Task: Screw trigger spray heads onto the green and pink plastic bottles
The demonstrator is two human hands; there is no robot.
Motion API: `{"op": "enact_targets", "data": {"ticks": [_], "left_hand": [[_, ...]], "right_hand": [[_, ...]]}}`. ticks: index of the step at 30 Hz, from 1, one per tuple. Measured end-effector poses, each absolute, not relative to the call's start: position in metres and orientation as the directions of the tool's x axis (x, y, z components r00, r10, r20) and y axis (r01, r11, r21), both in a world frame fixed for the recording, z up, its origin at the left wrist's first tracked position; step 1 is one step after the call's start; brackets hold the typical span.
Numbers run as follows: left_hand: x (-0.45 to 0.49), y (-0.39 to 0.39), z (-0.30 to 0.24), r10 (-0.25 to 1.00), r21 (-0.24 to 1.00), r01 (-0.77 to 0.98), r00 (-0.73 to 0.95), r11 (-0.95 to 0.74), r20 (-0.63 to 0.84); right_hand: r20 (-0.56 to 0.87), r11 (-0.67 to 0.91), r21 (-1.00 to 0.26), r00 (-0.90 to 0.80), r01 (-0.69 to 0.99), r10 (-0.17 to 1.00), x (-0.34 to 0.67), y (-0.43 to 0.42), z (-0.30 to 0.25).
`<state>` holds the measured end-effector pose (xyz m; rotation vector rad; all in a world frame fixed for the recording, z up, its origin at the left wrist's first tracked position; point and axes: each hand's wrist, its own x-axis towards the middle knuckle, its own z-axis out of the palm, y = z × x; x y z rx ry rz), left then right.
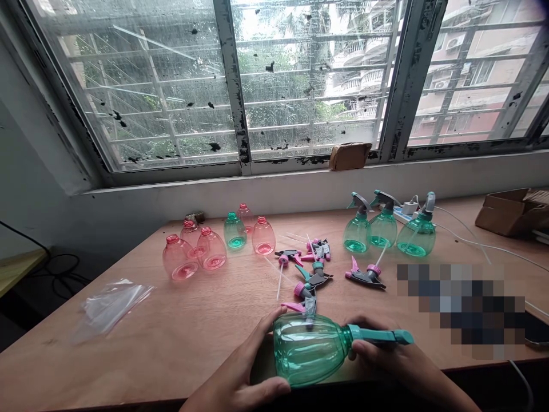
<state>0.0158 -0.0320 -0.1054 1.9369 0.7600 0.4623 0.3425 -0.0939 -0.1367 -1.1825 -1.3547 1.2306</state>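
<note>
A clear green spray bottle (309, 349) lies sideways in front of me, just above the table's front edge. My left hand (246, 369) wraps around its base, thumb below and fingers behind. At the neck, my right hand (392, 357) grips the teal trigger spray head (377, 335), which sits on the bottle's mouth; some of those fingers are hidden behind it. Just beyond the bottle lies a loose pink-and-grey spray head (305, 297). Near it are a teal-and-grey head (316, 276) and another pink-and-grey one (368, 276) with its tube pointing up.
Several open pink bottles (211, 249) and an open green bottle (235, 232) stand back left. Three green bottles with spray heads (383, 229) stand back right. Plastic bags (114, 306) lie left, a cardboard box (506, 213) far right. A blurred patch covers the right side.
</note>
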Motion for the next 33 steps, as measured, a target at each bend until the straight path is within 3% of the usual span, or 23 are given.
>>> {"op": "enact_targets", "data": {"ticks": [33], "left_hand": [[0.0205, -0.0304, -0.0981, 0.648, 0.913, 0.25, 0.761, -0.323, 0.021]], "right_hand": [[0.033, 0.046, -0.992, -0.108, 0.121, 0.994, 0.3432, -0.0939, -0.1357]]}}
